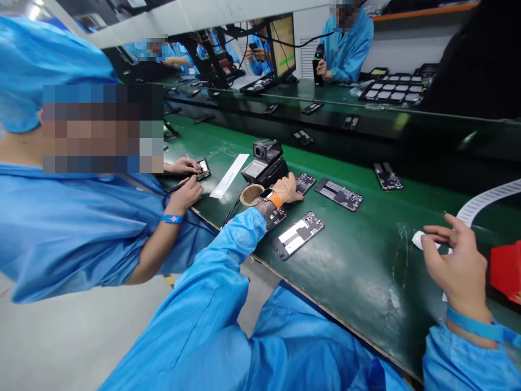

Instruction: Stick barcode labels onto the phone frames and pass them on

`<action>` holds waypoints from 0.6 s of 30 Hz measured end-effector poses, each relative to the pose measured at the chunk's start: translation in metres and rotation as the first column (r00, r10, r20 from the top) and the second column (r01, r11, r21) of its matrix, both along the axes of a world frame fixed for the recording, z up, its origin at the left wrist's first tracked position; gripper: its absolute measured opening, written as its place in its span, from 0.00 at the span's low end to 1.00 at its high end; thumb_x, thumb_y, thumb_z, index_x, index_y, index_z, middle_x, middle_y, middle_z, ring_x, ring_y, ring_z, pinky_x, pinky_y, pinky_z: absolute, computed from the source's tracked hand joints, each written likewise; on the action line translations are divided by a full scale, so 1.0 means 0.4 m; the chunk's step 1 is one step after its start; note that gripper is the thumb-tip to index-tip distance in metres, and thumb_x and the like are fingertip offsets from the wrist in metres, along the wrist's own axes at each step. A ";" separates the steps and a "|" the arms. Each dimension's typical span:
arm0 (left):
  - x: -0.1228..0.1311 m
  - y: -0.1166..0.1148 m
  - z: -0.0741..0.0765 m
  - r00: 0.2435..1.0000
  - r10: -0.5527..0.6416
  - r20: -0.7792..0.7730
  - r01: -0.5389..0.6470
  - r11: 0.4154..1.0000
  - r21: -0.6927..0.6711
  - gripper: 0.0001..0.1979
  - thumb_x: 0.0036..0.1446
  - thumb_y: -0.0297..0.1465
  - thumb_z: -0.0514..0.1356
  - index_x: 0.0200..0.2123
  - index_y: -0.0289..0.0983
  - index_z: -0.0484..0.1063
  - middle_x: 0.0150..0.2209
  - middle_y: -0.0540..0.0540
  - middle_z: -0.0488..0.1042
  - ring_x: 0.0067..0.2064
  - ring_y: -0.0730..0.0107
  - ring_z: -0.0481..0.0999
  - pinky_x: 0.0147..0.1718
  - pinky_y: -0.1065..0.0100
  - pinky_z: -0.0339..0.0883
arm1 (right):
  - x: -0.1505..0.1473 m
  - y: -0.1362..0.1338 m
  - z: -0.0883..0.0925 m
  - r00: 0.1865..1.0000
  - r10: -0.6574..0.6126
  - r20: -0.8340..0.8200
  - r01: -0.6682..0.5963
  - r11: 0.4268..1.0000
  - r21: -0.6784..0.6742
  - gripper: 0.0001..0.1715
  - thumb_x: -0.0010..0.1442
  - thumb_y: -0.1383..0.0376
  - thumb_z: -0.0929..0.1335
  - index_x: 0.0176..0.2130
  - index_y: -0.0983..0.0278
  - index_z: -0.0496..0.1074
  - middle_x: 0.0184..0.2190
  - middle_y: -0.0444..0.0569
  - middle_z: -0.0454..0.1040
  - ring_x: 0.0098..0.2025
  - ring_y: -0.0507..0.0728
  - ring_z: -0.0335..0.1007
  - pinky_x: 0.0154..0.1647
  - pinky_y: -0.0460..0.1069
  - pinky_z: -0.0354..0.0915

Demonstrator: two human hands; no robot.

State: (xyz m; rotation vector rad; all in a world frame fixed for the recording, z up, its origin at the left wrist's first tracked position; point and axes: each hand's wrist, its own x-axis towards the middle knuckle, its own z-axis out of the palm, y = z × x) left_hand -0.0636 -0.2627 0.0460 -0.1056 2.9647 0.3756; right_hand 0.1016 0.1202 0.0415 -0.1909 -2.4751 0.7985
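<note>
My left hand, with a watch on an orange band at its wrist, reaches across the bench. Its fingers close on the left end of an opened phone, whose circuit board shows. Right of that phone lies another opened phone. Nearer to me rests a phone with a pale inner panel, and one more is partly hidden under my left forearm. At the right, my right hand is raised with its fingers apart. A small white piece shows beside its thumb; I cannot tell whether they touch.
A black device with a lens stands behind my left hand, near a roll of tan tape and a white strip. To my left a co-worker handles a phone. A label strip and red object are rightward.
</note>
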 end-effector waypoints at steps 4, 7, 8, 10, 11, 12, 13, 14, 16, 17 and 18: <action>0.039 0.032 0.044 0.996 -0.020 -0.092 0.024 0.999 0.037 0.38 0.51 0.37 0.71 0.58 0.26 0.60 0.57 0.26 0.64 0.56 0.41 0.72 0.56 0.53 0.64 | -0.006 -0.024 -0.003 0.998 0.053 -0.030 -0.059 0.975 -0.214 0.35 0.58 0.57 0.71 0.62 0.61 0.66 0.43 0.54 0.81 0.42 0.63 0.79 0.48 0.60 0.73; 0.109 0.159 0.074 0.953 -0.238 -0.187 0.266 0.953 0.145 0.37 0.49 0.40 0.71 0.58 0.30 0.62 0.53 0.34 0.66 0.55 0.49 0.71 0.57 0.57 0.65 | -0.008 -0.088 -0.003 0.988 0.122 -0.093 -0.153 0.783 -0.602 0.38 0.57 0.54 0.72 0.63 0.58 0.61 0.48 0.56 0.78 0.48 0.64 0.78 0.46 0.61 0.76; 0.136 0.219 0.080 0.920 -0.314 -0.235 0.364 0.905 0.219 0.38 0.48 0.41 0.71 0.57 0.31 0.63 0.52 0.35 0.66 0.54 0.51 0.71 0.57 0.57 0.65 | -0.011 -0.112 -0.003 0.983 0.134 -0.122 -0.181 0.687 -0.703 0.41 0.57 0.53 0.73 0.64 0.55 0.58 0.51 0.56 0.77 0.49 0.64 0.78 0.44 0.60 0.77; 0.188 0.343 0.086 0.850 -0.424 -0.312 0.519 0.776 0.359 0.39 0.46 0.42 0.71 0.57 0.32 0.63 0.52 0.36 0.66 0.54 0.52 0.71 0.56 0.56 0.67 | -0.025 -0.144 -0.002 0.978 0.116 -0.174 -0.209 0.557 -0.804 0.43 0.58 0.53 0.73 0.66 0.53 0.53 0.55 0.55 0.75 0.51 0.63 0.78 0.44 0.60 0.78; 0.207 0.401 0.087 0.827 -0.460 -0.325 0.562 0.706 0.431 0.39 0.45 0.42 0.71 0.56 0.32 0.63 0.52 0.36 0.66 0.54 0.52 0.71 0.55 0.55 0.67 | -0.034 -0.147 -0.002 0.977 0.040 -0.212 -0.199 0.544 -0.815 0.42 0.59 0.54 0.72 0.66 0.54 0.53 0.55 0.55 0.75 0.52 0.63 0.77 0.47 0.60 0.77; 0.219 0.453 0.086 0.809 -0.499 -0.311 0.584 0.626 0.516 0.38 0.44 0.42 0.71 0.55 0.34 0.63 0.52 0.36 0.67 0.53 0.52 0.71 0.54 0.54 0.67 | -0.042 -0.140 -0.004 0.966 -0.064 -0.251 -0.176 0.550 -0.817 0.40 0.60 0.55 0.71 0.65 0.56 0.53 0.54 0.55 0.75 0.53 0.63 0.77 0.51 0.60 0.76; 0.223 0.498 0.084 0.795 -0.542 -0.272 0.575 0.532 0.621 0.37 0.43 0.42 0.72 0.54 0.35 0.63 0.52 0.37 0.68 0.52 0.53 0.72 0.54 0.54 0.68 | -0.048 -0.126 -0.005 0.955 -0.132 -0.265 -0.152 0.550 -0.821 0.40 0.61 0.56 0.70 0.66 0.57 0.52 0.53 0.55 0.76 0.53 0.63 0.77 0.52 0.60 0.75; 0.218 0.536 0.081 0.780 -0.589 -0.214 0.520 0.418 0.745 0.36 0.43 0.43 0.72 0.53 0.36 0.64 0.51 0.38 0.70 0.51 0.54 0.72 0.53 0.54 0.68 | -0.050 -0.107 -0.007 0.947 -0.180 -0.267 -0.129 0.547 -0.827 0.41 0.60 0.56 0.70 0.66 0.58 0.52 0.52 0.55 0.77 0.53 0.63 0.77 0.53 0.60 0.75; 0.194 0.593 0.070 0.737 -0.671 -0.081 0.244 0.152 0.958 0.34 0.48 0.51 0.69 0.51 0.38 0.66 0.51 0.40 0.73 0.51 0.55 0.74 0.51 0.56 0.68 | -0.045 -0.068 -0.011 0.947 -0.206 -0.248 -0.103 0.533 -0.840 0.43 0.59 0.57 0.70 0.66 0.59 0.49 0.51 0.55 0.78 0.51 0.63 0.78 0.54 0.62 0.74; 0.179 0.613 0.065 0.709 -0.705 -0.022 0.059 0.028 0.998 0.34 0.51 0.56 0.64 0.51 0.39 0.67 0.51 0.41 0.74 0.51 0.55 0.74 0.51 0.57 0.69 | -0.042 -0.052 -0.012 0.951 -0.198 -0.236 -0.099 0.530 -0.842 0.44 0.59 0.58 0.70 0.67 0.59 0.48 0.50 0.55 0.78 0.50 0.63 0.79 0.53 0.62 0.74; 0.165 0.627 0.059 0.681 -0.732 0.031 -0.117 -0.067 0.991 0.34 0.55 0.60 0.59 0.51 0.39 0.68 0.50 0.41 0.75 0.52 0.55 0.75 0.50 0.57 0.69 | -0.039 -0.041 -0.014 0.956 -0.186 -0.228 -0.097 0.533 -0.841 0.45 0.59 0.58 0.70 0.67 0.58 0.48 0.49 0.54 0.79 0.49 0.63 0.79 0.53 0.62 0.75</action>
